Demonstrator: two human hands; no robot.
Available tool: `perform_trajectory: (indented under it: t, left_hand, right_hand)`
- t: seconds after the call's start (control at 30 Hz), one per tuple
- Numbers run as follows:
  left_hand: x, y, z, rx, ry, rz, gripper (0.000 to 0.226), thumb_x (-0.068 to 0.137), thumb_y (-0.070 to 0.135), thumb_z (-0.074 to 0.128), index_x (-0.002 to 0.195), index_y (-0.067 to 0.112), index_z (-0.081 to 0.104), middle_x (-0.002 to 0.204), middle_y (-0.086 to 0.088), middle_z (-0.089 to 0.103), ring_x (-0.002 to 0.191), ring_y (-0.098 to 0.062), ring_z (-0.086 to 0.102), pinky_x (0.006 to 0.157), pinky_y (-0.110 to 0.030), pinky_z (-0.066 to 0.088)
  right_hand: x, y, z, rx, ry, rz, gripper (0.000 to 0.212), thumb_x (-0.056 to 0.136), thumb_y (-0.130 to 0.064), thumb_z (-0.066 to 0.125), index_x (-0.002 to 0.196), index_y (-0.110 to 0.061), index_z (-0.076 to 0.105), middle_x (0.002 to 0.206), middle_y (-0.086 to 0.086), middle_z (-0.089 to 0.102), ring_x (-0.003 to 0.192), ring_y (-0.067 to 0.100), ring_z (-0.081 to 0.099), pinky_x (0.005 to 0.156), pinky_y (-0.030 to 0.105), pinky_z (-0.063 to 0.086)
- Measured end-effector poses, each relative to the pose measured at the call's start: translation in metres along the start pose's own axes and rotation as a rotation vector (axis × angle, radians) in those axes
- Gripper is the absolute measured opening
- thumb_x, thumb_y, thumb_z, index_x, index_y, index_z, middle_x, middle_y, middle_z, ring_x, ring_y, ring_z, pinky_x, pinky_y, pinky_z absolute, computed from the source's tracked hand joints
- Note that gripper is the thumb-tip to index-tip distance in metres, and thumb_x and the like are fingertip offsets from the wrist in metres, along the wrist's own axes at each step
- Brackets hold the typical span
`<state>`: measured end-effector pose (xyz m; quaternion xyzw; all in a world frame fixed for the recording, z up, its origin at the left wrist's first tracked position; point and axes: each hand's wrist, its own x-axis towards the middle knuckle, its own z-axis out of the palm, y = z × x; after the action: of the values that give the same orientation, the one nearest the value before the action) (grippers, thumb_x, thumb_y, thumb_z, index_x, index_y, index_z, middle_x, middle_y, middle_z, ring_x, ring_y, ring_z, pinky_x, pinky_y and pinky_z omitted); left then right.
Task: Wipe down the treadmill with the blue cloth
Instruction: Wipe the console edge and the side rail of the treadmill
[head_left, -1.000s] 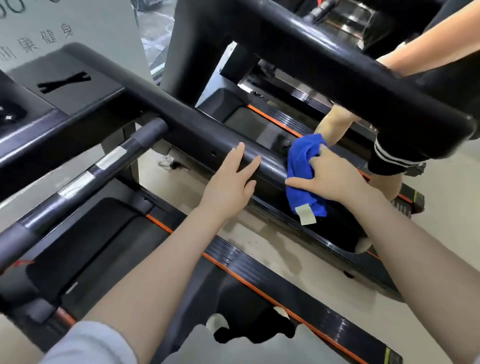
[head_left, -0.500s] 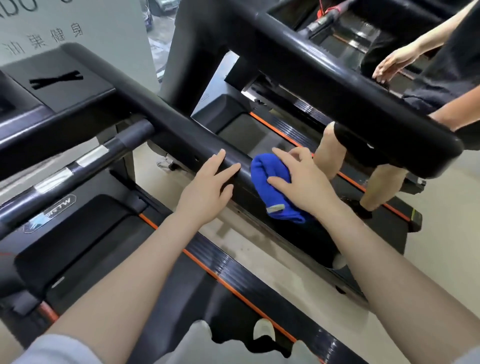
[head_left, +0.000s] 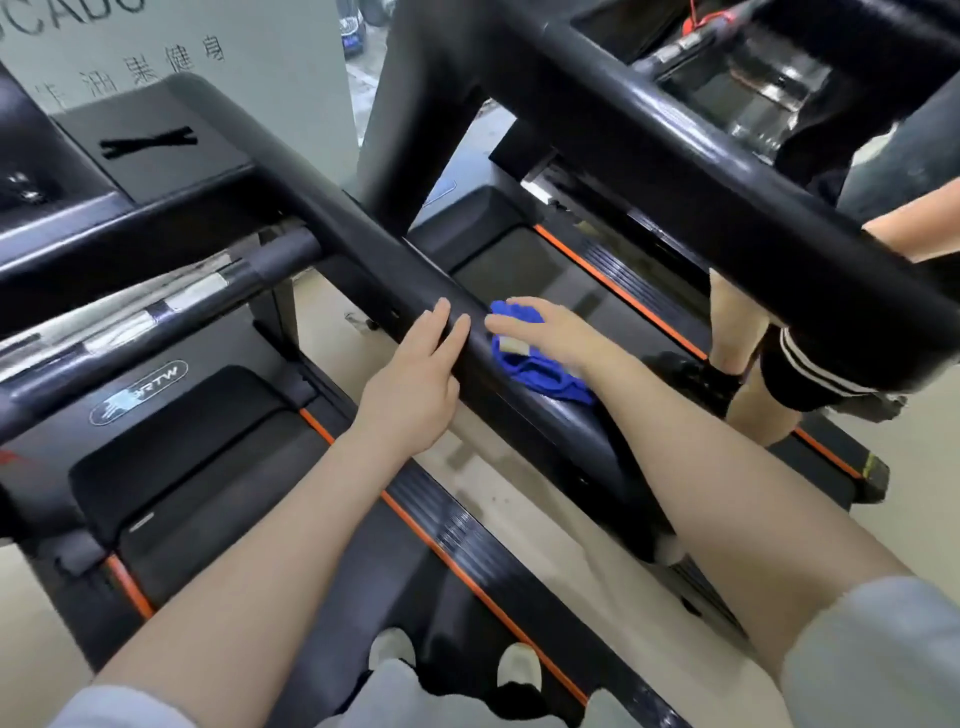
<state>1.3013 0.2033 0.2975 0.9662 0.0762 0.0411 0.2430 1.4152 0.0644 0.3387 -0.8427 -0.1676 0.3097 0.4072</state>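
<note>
A black treadmill handrail (head_left: 332, 208) runs diagonally from upper left to lower right across the middle of the view. My left hand (head_left: 415, 379) rests flat on its near side, fingers together and extended, holding nothing. Just to its right, my right hand (head_left: 550, 332) presses the blue cloth (head_left: 540, 374) against the far side of the same rail. The cloth is bunched, with a white tag showing under my fingers. Part of the cloth hangs below my palm.
A second thick black rail (head_left: 727, 208) of the neighbouring treadmill crosses the upper right. Another person's legs (head_left: 737, 322) stand on that treadmill's belt. My own treadmill's deck with orange trim (head_left: 467, 571) lies below; my shoes (head_left: 395, 649) show at the bottom. A console (head_left: 150, 150) sits upper left.
My right hand has slid the blue cloth up along the rail toward the left hand. The left hand stays on the rail. The camera view has shifted slightly.
</note>
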Motion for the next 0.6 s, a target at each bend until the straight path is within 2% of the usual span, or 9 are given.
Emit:
perform_trajectory:
  t: [0.1,0.17,0.2,0.27,0.3,0.33,0.47,0.53,0.6]
  left_hand:
    - [0.002,0.004,0.001,0.033,0.033,-0.002,0.052,0.097,0.015,0.033,0.147,0.014,0.017,0.158,-0.005,0.006,0.145,-0.018,0.007,0.114,-0.028,0.019]
    - [0.001,0.007,0.003,0.034,0.048,-0.028,0.051,0.098,0.017,0.032,0.147,0.013,0.018,0.158,-0.005,0.006,0.145,-0.018,0.007,0.114,-0.027,0.018]
    - [0.001,0.008,0.005,0.033,0.055,-0.040,0.051,0.098,0.018,0.031,0.147,0.014,0.017,0.158,-0.004,0.006,0.146,-0.018,0.007,0.113,-0.027,0.019]
    - [0.001,0.010,0.008,0.028,0.070,-0.059,0.051,0.098,0.017,0.031,0.147,0.015,0.018,0.158,-0.003,0.006,0.146,-0.017,0.007,0.112,-0.030,0.023]
    - [0.001,0.010,0.009,0.024,0.074,-0.066,0.051,0.098,0.015,0.031,0.147,0.015,0.018,0.158,-0.003,0.006,0.146,-0.018,0.007,0.112,-0.032,0.025]
    - [0.002,0.010,0.010,0.024,0.076,-0.072,0.052,0.097,0.011,0.032,0.147,0.015,0.019,0.158,-0.003,0.006,0.146,-0.018,0.007,0.112,-0.033,0.026]
    - [0.002,0.011,0.008,0.069,0.062,-0.092,0.060,0.091,-0.002,0.034,0.147,0.016,0.020,0.158,-0.002,0.007,0.145,-0.019,0.011,0.107,-0.041,0.037]
    - [0.002,0.016,0.006,0.092,0.076,-0.117,0.058,0.091,-0.001,0.035,0.146,0.014,0.024,0.158,-0.003,0.011,0.144,-0.018,0.016,0.103,-0.041,0.041]
    - [0.002,0.024,0.005,0.123,0.121,-0.157,0.050,0.095,0.008,0.036,0.144,0.013,0.029,0.156,-0.003,0.017,0.142,-0.018,0.023,0.099,-0.042,0.044]
  right_hand:
    - [0.005,0.014,-0.009,0.099,-0.091,0.116,0.052,0.077,-0.059,0.061,0.112,-0.020,0.065,0.116,0.002,0.064,0.105,0.018,0.061,0.097,0.031,0.043]
    - [-0.002,0.026,-0.010,-0.028,0.010,0.039,0.039,0.078,-0.058,0.061,0.075,-0.020,0.069,0.102,0.003,0.057,0.096,0.015,0.057,0.090,0.030,0.039]
    - [-0.007,0.031,-0.010,-0.156,0.075,-0.017,0.038,0.080,-0.055,0.061,0.073,-0.018,0.066,0.104,0.002,0.051,0.099,0.013,0.051,0.089,0.028,0.036]
    - [-0.020,0.036,-0.008,-0.430,0.134,-0.151,0.046,0.084,-0.051,0.057,0.110,-0.014,0.063,0.124,0.003,0.047,0.113,0.017,0.048,0.092,0.030,0.036]
    - [-0.024,0.035,-0.008,-0.498,0.138,-0.192,0.055,0.086,-0.051,0.055,0.127,-0.015,0.053,0.133,0.002,0.046,0.120,0.018,0.047,0.096,0.031,0.035]
    - [-0.025,0.030,-0.008,-0.507,0.128,-0.210,0.060,0.086,-0.051,0.054,0.135,-0.016,0.046,0.138,0.001,0.046,0.125,0.019,0.045,0.099,0.031,0.034]
    - [0.009,0.009,-0.011,-0.182,-0.041,-0.098,0.063,0.082,-0.056,0.058,0.133,-0.020,0.050,0.140,-0.001,0.049,0.128,0.015,0.044,0.101,0.028,0.034]
    - [0.022,0.004,-0.010,-0.063,-0.176,-0.037,0.066,0.079,-0.059,0.059,0.135,-0.025,0.048,0.143,-0.005,0.045,0.128,0.012,0.043,0.102,0.025,0.033]
    - [0.028,0.008,-0.013,0.078,-0.283,0.053,0.058,0.082,-0.057,0.056,0.127,-0.020,0.053,0.136,0.002,0.054,0.116,0.010,0.053,0.100,0.025,0.039]
